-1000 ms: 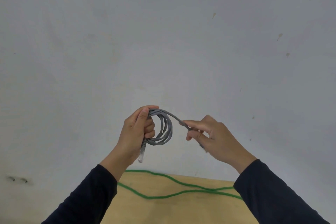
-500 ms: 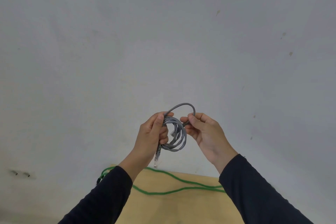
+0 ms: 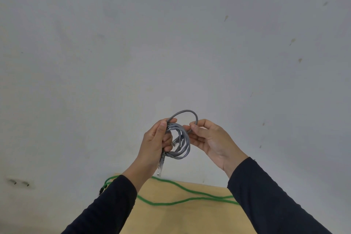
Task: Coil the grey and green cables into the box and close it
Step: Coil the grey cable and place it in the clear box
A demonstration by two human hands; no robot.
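The grey cable (image 3: 182, 146) is wound into a small coil of several loops, held up in front of the wall. My left hand (image 3: 155, 144) grips the coil's left side, and one clear plug hangs down below it. My right hand (image 3: 210, 138) pinches the cable's last loose loop, which arches above the coil, with the other plug lying inside the ring. The green cable (image 3: 176, 194) lies uncoiled across the wooden table (image 3: 182, 216) below my arms, its black-tipped end hanging off the left edge. No box is in view.
A plain grey wall (image 3: 171, 43) fills most of the view. Only the far part of the wooden table shows at the bottom, between my dark sleeves. A wall socket (image 3: 20, 182) sits low on the left.
My right hand has moved left toward the coil, bringing the loose tail over into one more loop. Both hands have shifted slightly right and closer together.
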